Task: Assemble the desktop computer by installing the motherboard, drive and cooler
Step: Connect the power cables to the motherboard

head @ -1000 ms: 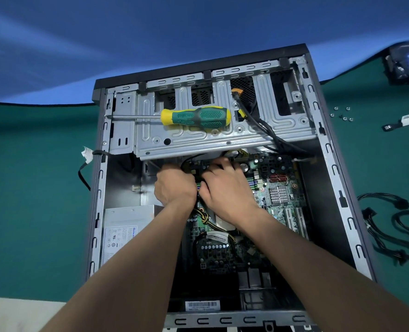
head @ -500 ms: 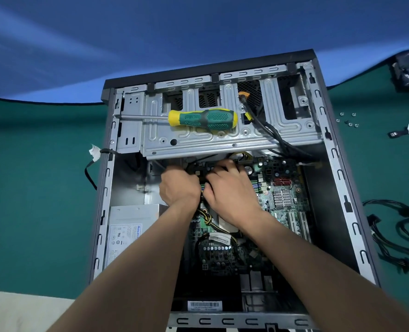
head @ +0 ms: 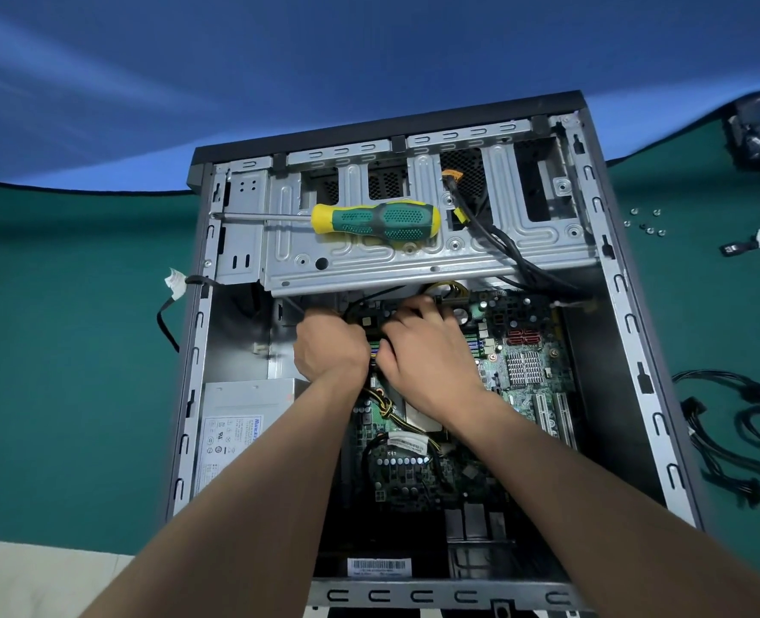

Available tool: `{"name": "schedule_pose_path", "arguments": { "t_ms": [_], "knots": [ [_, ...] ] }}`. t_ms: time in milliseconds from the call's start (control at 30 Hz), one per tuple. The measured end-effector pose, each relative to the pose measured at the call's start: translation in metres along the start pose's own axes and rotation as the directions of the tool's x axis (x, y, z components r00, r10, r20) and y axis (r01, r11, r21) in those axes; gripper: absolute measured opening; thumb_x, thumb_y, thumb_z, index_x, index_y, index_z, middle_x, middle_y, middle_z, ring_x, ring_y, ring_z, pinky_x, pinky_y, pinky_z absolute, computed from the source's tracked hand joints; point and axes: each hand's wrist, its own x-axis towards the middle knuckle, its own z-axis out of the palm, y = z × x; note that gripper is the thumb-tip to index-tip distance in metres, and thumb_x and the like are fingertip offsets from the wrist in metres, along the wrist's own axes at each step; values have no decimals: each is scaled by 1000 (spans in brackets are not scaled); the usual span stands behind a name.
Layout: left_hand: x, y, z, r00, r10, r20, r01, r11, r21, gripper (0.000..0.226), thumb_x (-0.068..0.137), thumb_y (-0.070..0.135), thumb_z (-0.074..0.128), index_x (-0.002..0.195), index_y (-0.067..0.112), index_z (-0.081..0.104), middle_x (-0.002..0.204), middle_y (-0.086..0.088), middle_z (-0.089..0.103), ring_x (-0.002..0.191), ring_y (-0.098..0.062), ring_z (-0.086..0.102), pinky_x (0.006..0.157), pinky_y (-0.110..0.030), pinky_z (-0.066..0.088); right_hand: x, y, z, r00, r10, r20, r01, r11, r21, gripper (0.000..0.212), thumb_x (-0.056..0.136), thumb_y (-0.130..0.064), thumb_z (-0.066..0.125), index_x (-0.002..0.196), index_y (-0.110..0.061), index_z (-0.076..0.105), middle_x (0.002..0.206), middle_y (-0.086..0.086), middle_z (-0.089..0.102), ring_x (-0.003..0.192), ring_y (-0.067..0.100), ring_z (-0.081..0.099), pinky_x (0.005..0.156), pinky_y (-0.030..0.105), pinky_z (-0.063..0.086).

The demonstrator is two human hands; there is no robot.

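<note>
Steel case [head: 627, 314]: lies open side up; motherboard [head: 521, 363] already seated inside.
Left hand [head: 331, 345]: your fingers curl down by the board's far edge; what they hold, cannot tell.
Right hand [head: 427, 350]: touching your left; fingertips reach the yellow-wired connector [head: 447, 294], grip hidden.
Key relation: connector lies just beyond your right fingertips, under the drive cage [head: 503, 243]; right hand nearer.
Screwdriver [head: 376, 220]: lies crosswise on cage, untouched.

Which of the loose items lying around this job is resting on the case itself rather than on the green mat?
The screwdriver, with its green-and-yellow handle: it lies across the metal drive cage. The screws and black cable bundle lie on the mat.
</note>
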Motion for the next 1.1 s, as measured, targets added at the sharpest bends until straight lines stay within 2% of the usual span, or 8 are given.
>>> {"name": "schedule_pose_path", "arguments": {
  "t_ms": [167, 300, 433, 600, 767, 833, 967, 1100],
  "knots": [
    [2, -1, 1, 1000, 6, -5, -6, 1000, 2, 11, 83, 6, 57, 75, 8, 64, 90, -15, 69, 75, -30, 59, 65, -28, 42, 0, 0, -1, 1000, -1, 5, 1, 1000, 1, 31, 95, -30, 37, 103, -13, 62, 115, 3, 62, 126, 25, 35, 94, 41, 32],
    [3, -1, 2, 1000, 11, -9, -11, 998, 62, 14, 83, 9, 58, 91, 2, 67, 95, -15, 68, 88, -32, 64, 67, -29, 43, -1, -1, -1, 1000, -2, -5, 2, 1000, 12, 30, 95, -29, 39, 102, -11, 62, 114, 4, 63, 125, 26, 35, 92, 41, 32],
    [6, 4, 1, 999, 36, 0, -36, 993, 117, 11, 82, 11, 62, 90, 5, 66, 97, -15, 69, 92, -31, 65, 70, -28, 45, 0, 0, -1, 1000, -3, -16, 3, 1000, 19, 30, 94, -29, 40, 101, -11, 62, 112, 5, 63, 123, 26, 35, 92, 41, 32],
    [4, 9, -1, 999, 54, -5, -52, 981, 185, 5, 86, 12, 60, 90, 12, 59, 107, -13, 67, 102, -29, 62, 68, -26, 36, -1, 0, 0, 1000, -3, -18, 3, 1000, 26, 29, 94, -29, 40, 102, -12, 62, 113, 4, 63, 123, 24, 34, 94, 41, 30],
    [-4, -2, 1, 987, 157, 16, -156, 952, 262, 11, 89, 8, 52, 81, 6, 60, 99, -18, 66, 97, -35, 61, 68, -29, 36, -1, 0, -1, 1000, -12, -29, 13, 1000, 2, 30, 94, -29, 39, 101, -12, 63, 113, 3, 63, 124, 24, 34, 94, 41, 32],
    [-5, -5, 3, 981, 193, 5, -187, 942, 277, 12, 89, 6, 51, 87, 2, 62, 99, -19, 66, 96, -36, 61, 67, -31, 38, -2, 0, 0, 999, -11, -36, 12, 1000, 10, 30, 94, -28, 39, 101, -11, 63, 112, 4, 63, 125, 24, 35, 92, 41, 34],
    [-4, -4, 6, 983, 185, -13, -175, 949, 262, 14, 86, 7, 56, 94, -3, 63, 100, -20, 66, 97, -36, 62, 74, -35, 46, -2, 2, 2, 999, -8, -37, 9, 999, 40, 31, 95, -27, 40, 101, -9, 64, 111, 6, 64, 126, 27, 36, 89, 41, 38],
    [-2, 0, 4, 992, 124, -4, -120, 973, 196, 16, 83, 9, 59, 93, -2, 64, 100, -20, 66, 97, -35, 62, 76, -36, 48, -5, 4, -1, 998, -31, -51, 38, 989, 142, 31, 97, -26, 39, 112, -11, 61, 118, 5, 61, 125, 22, 36, 96, 37, 36]
  ]
}}
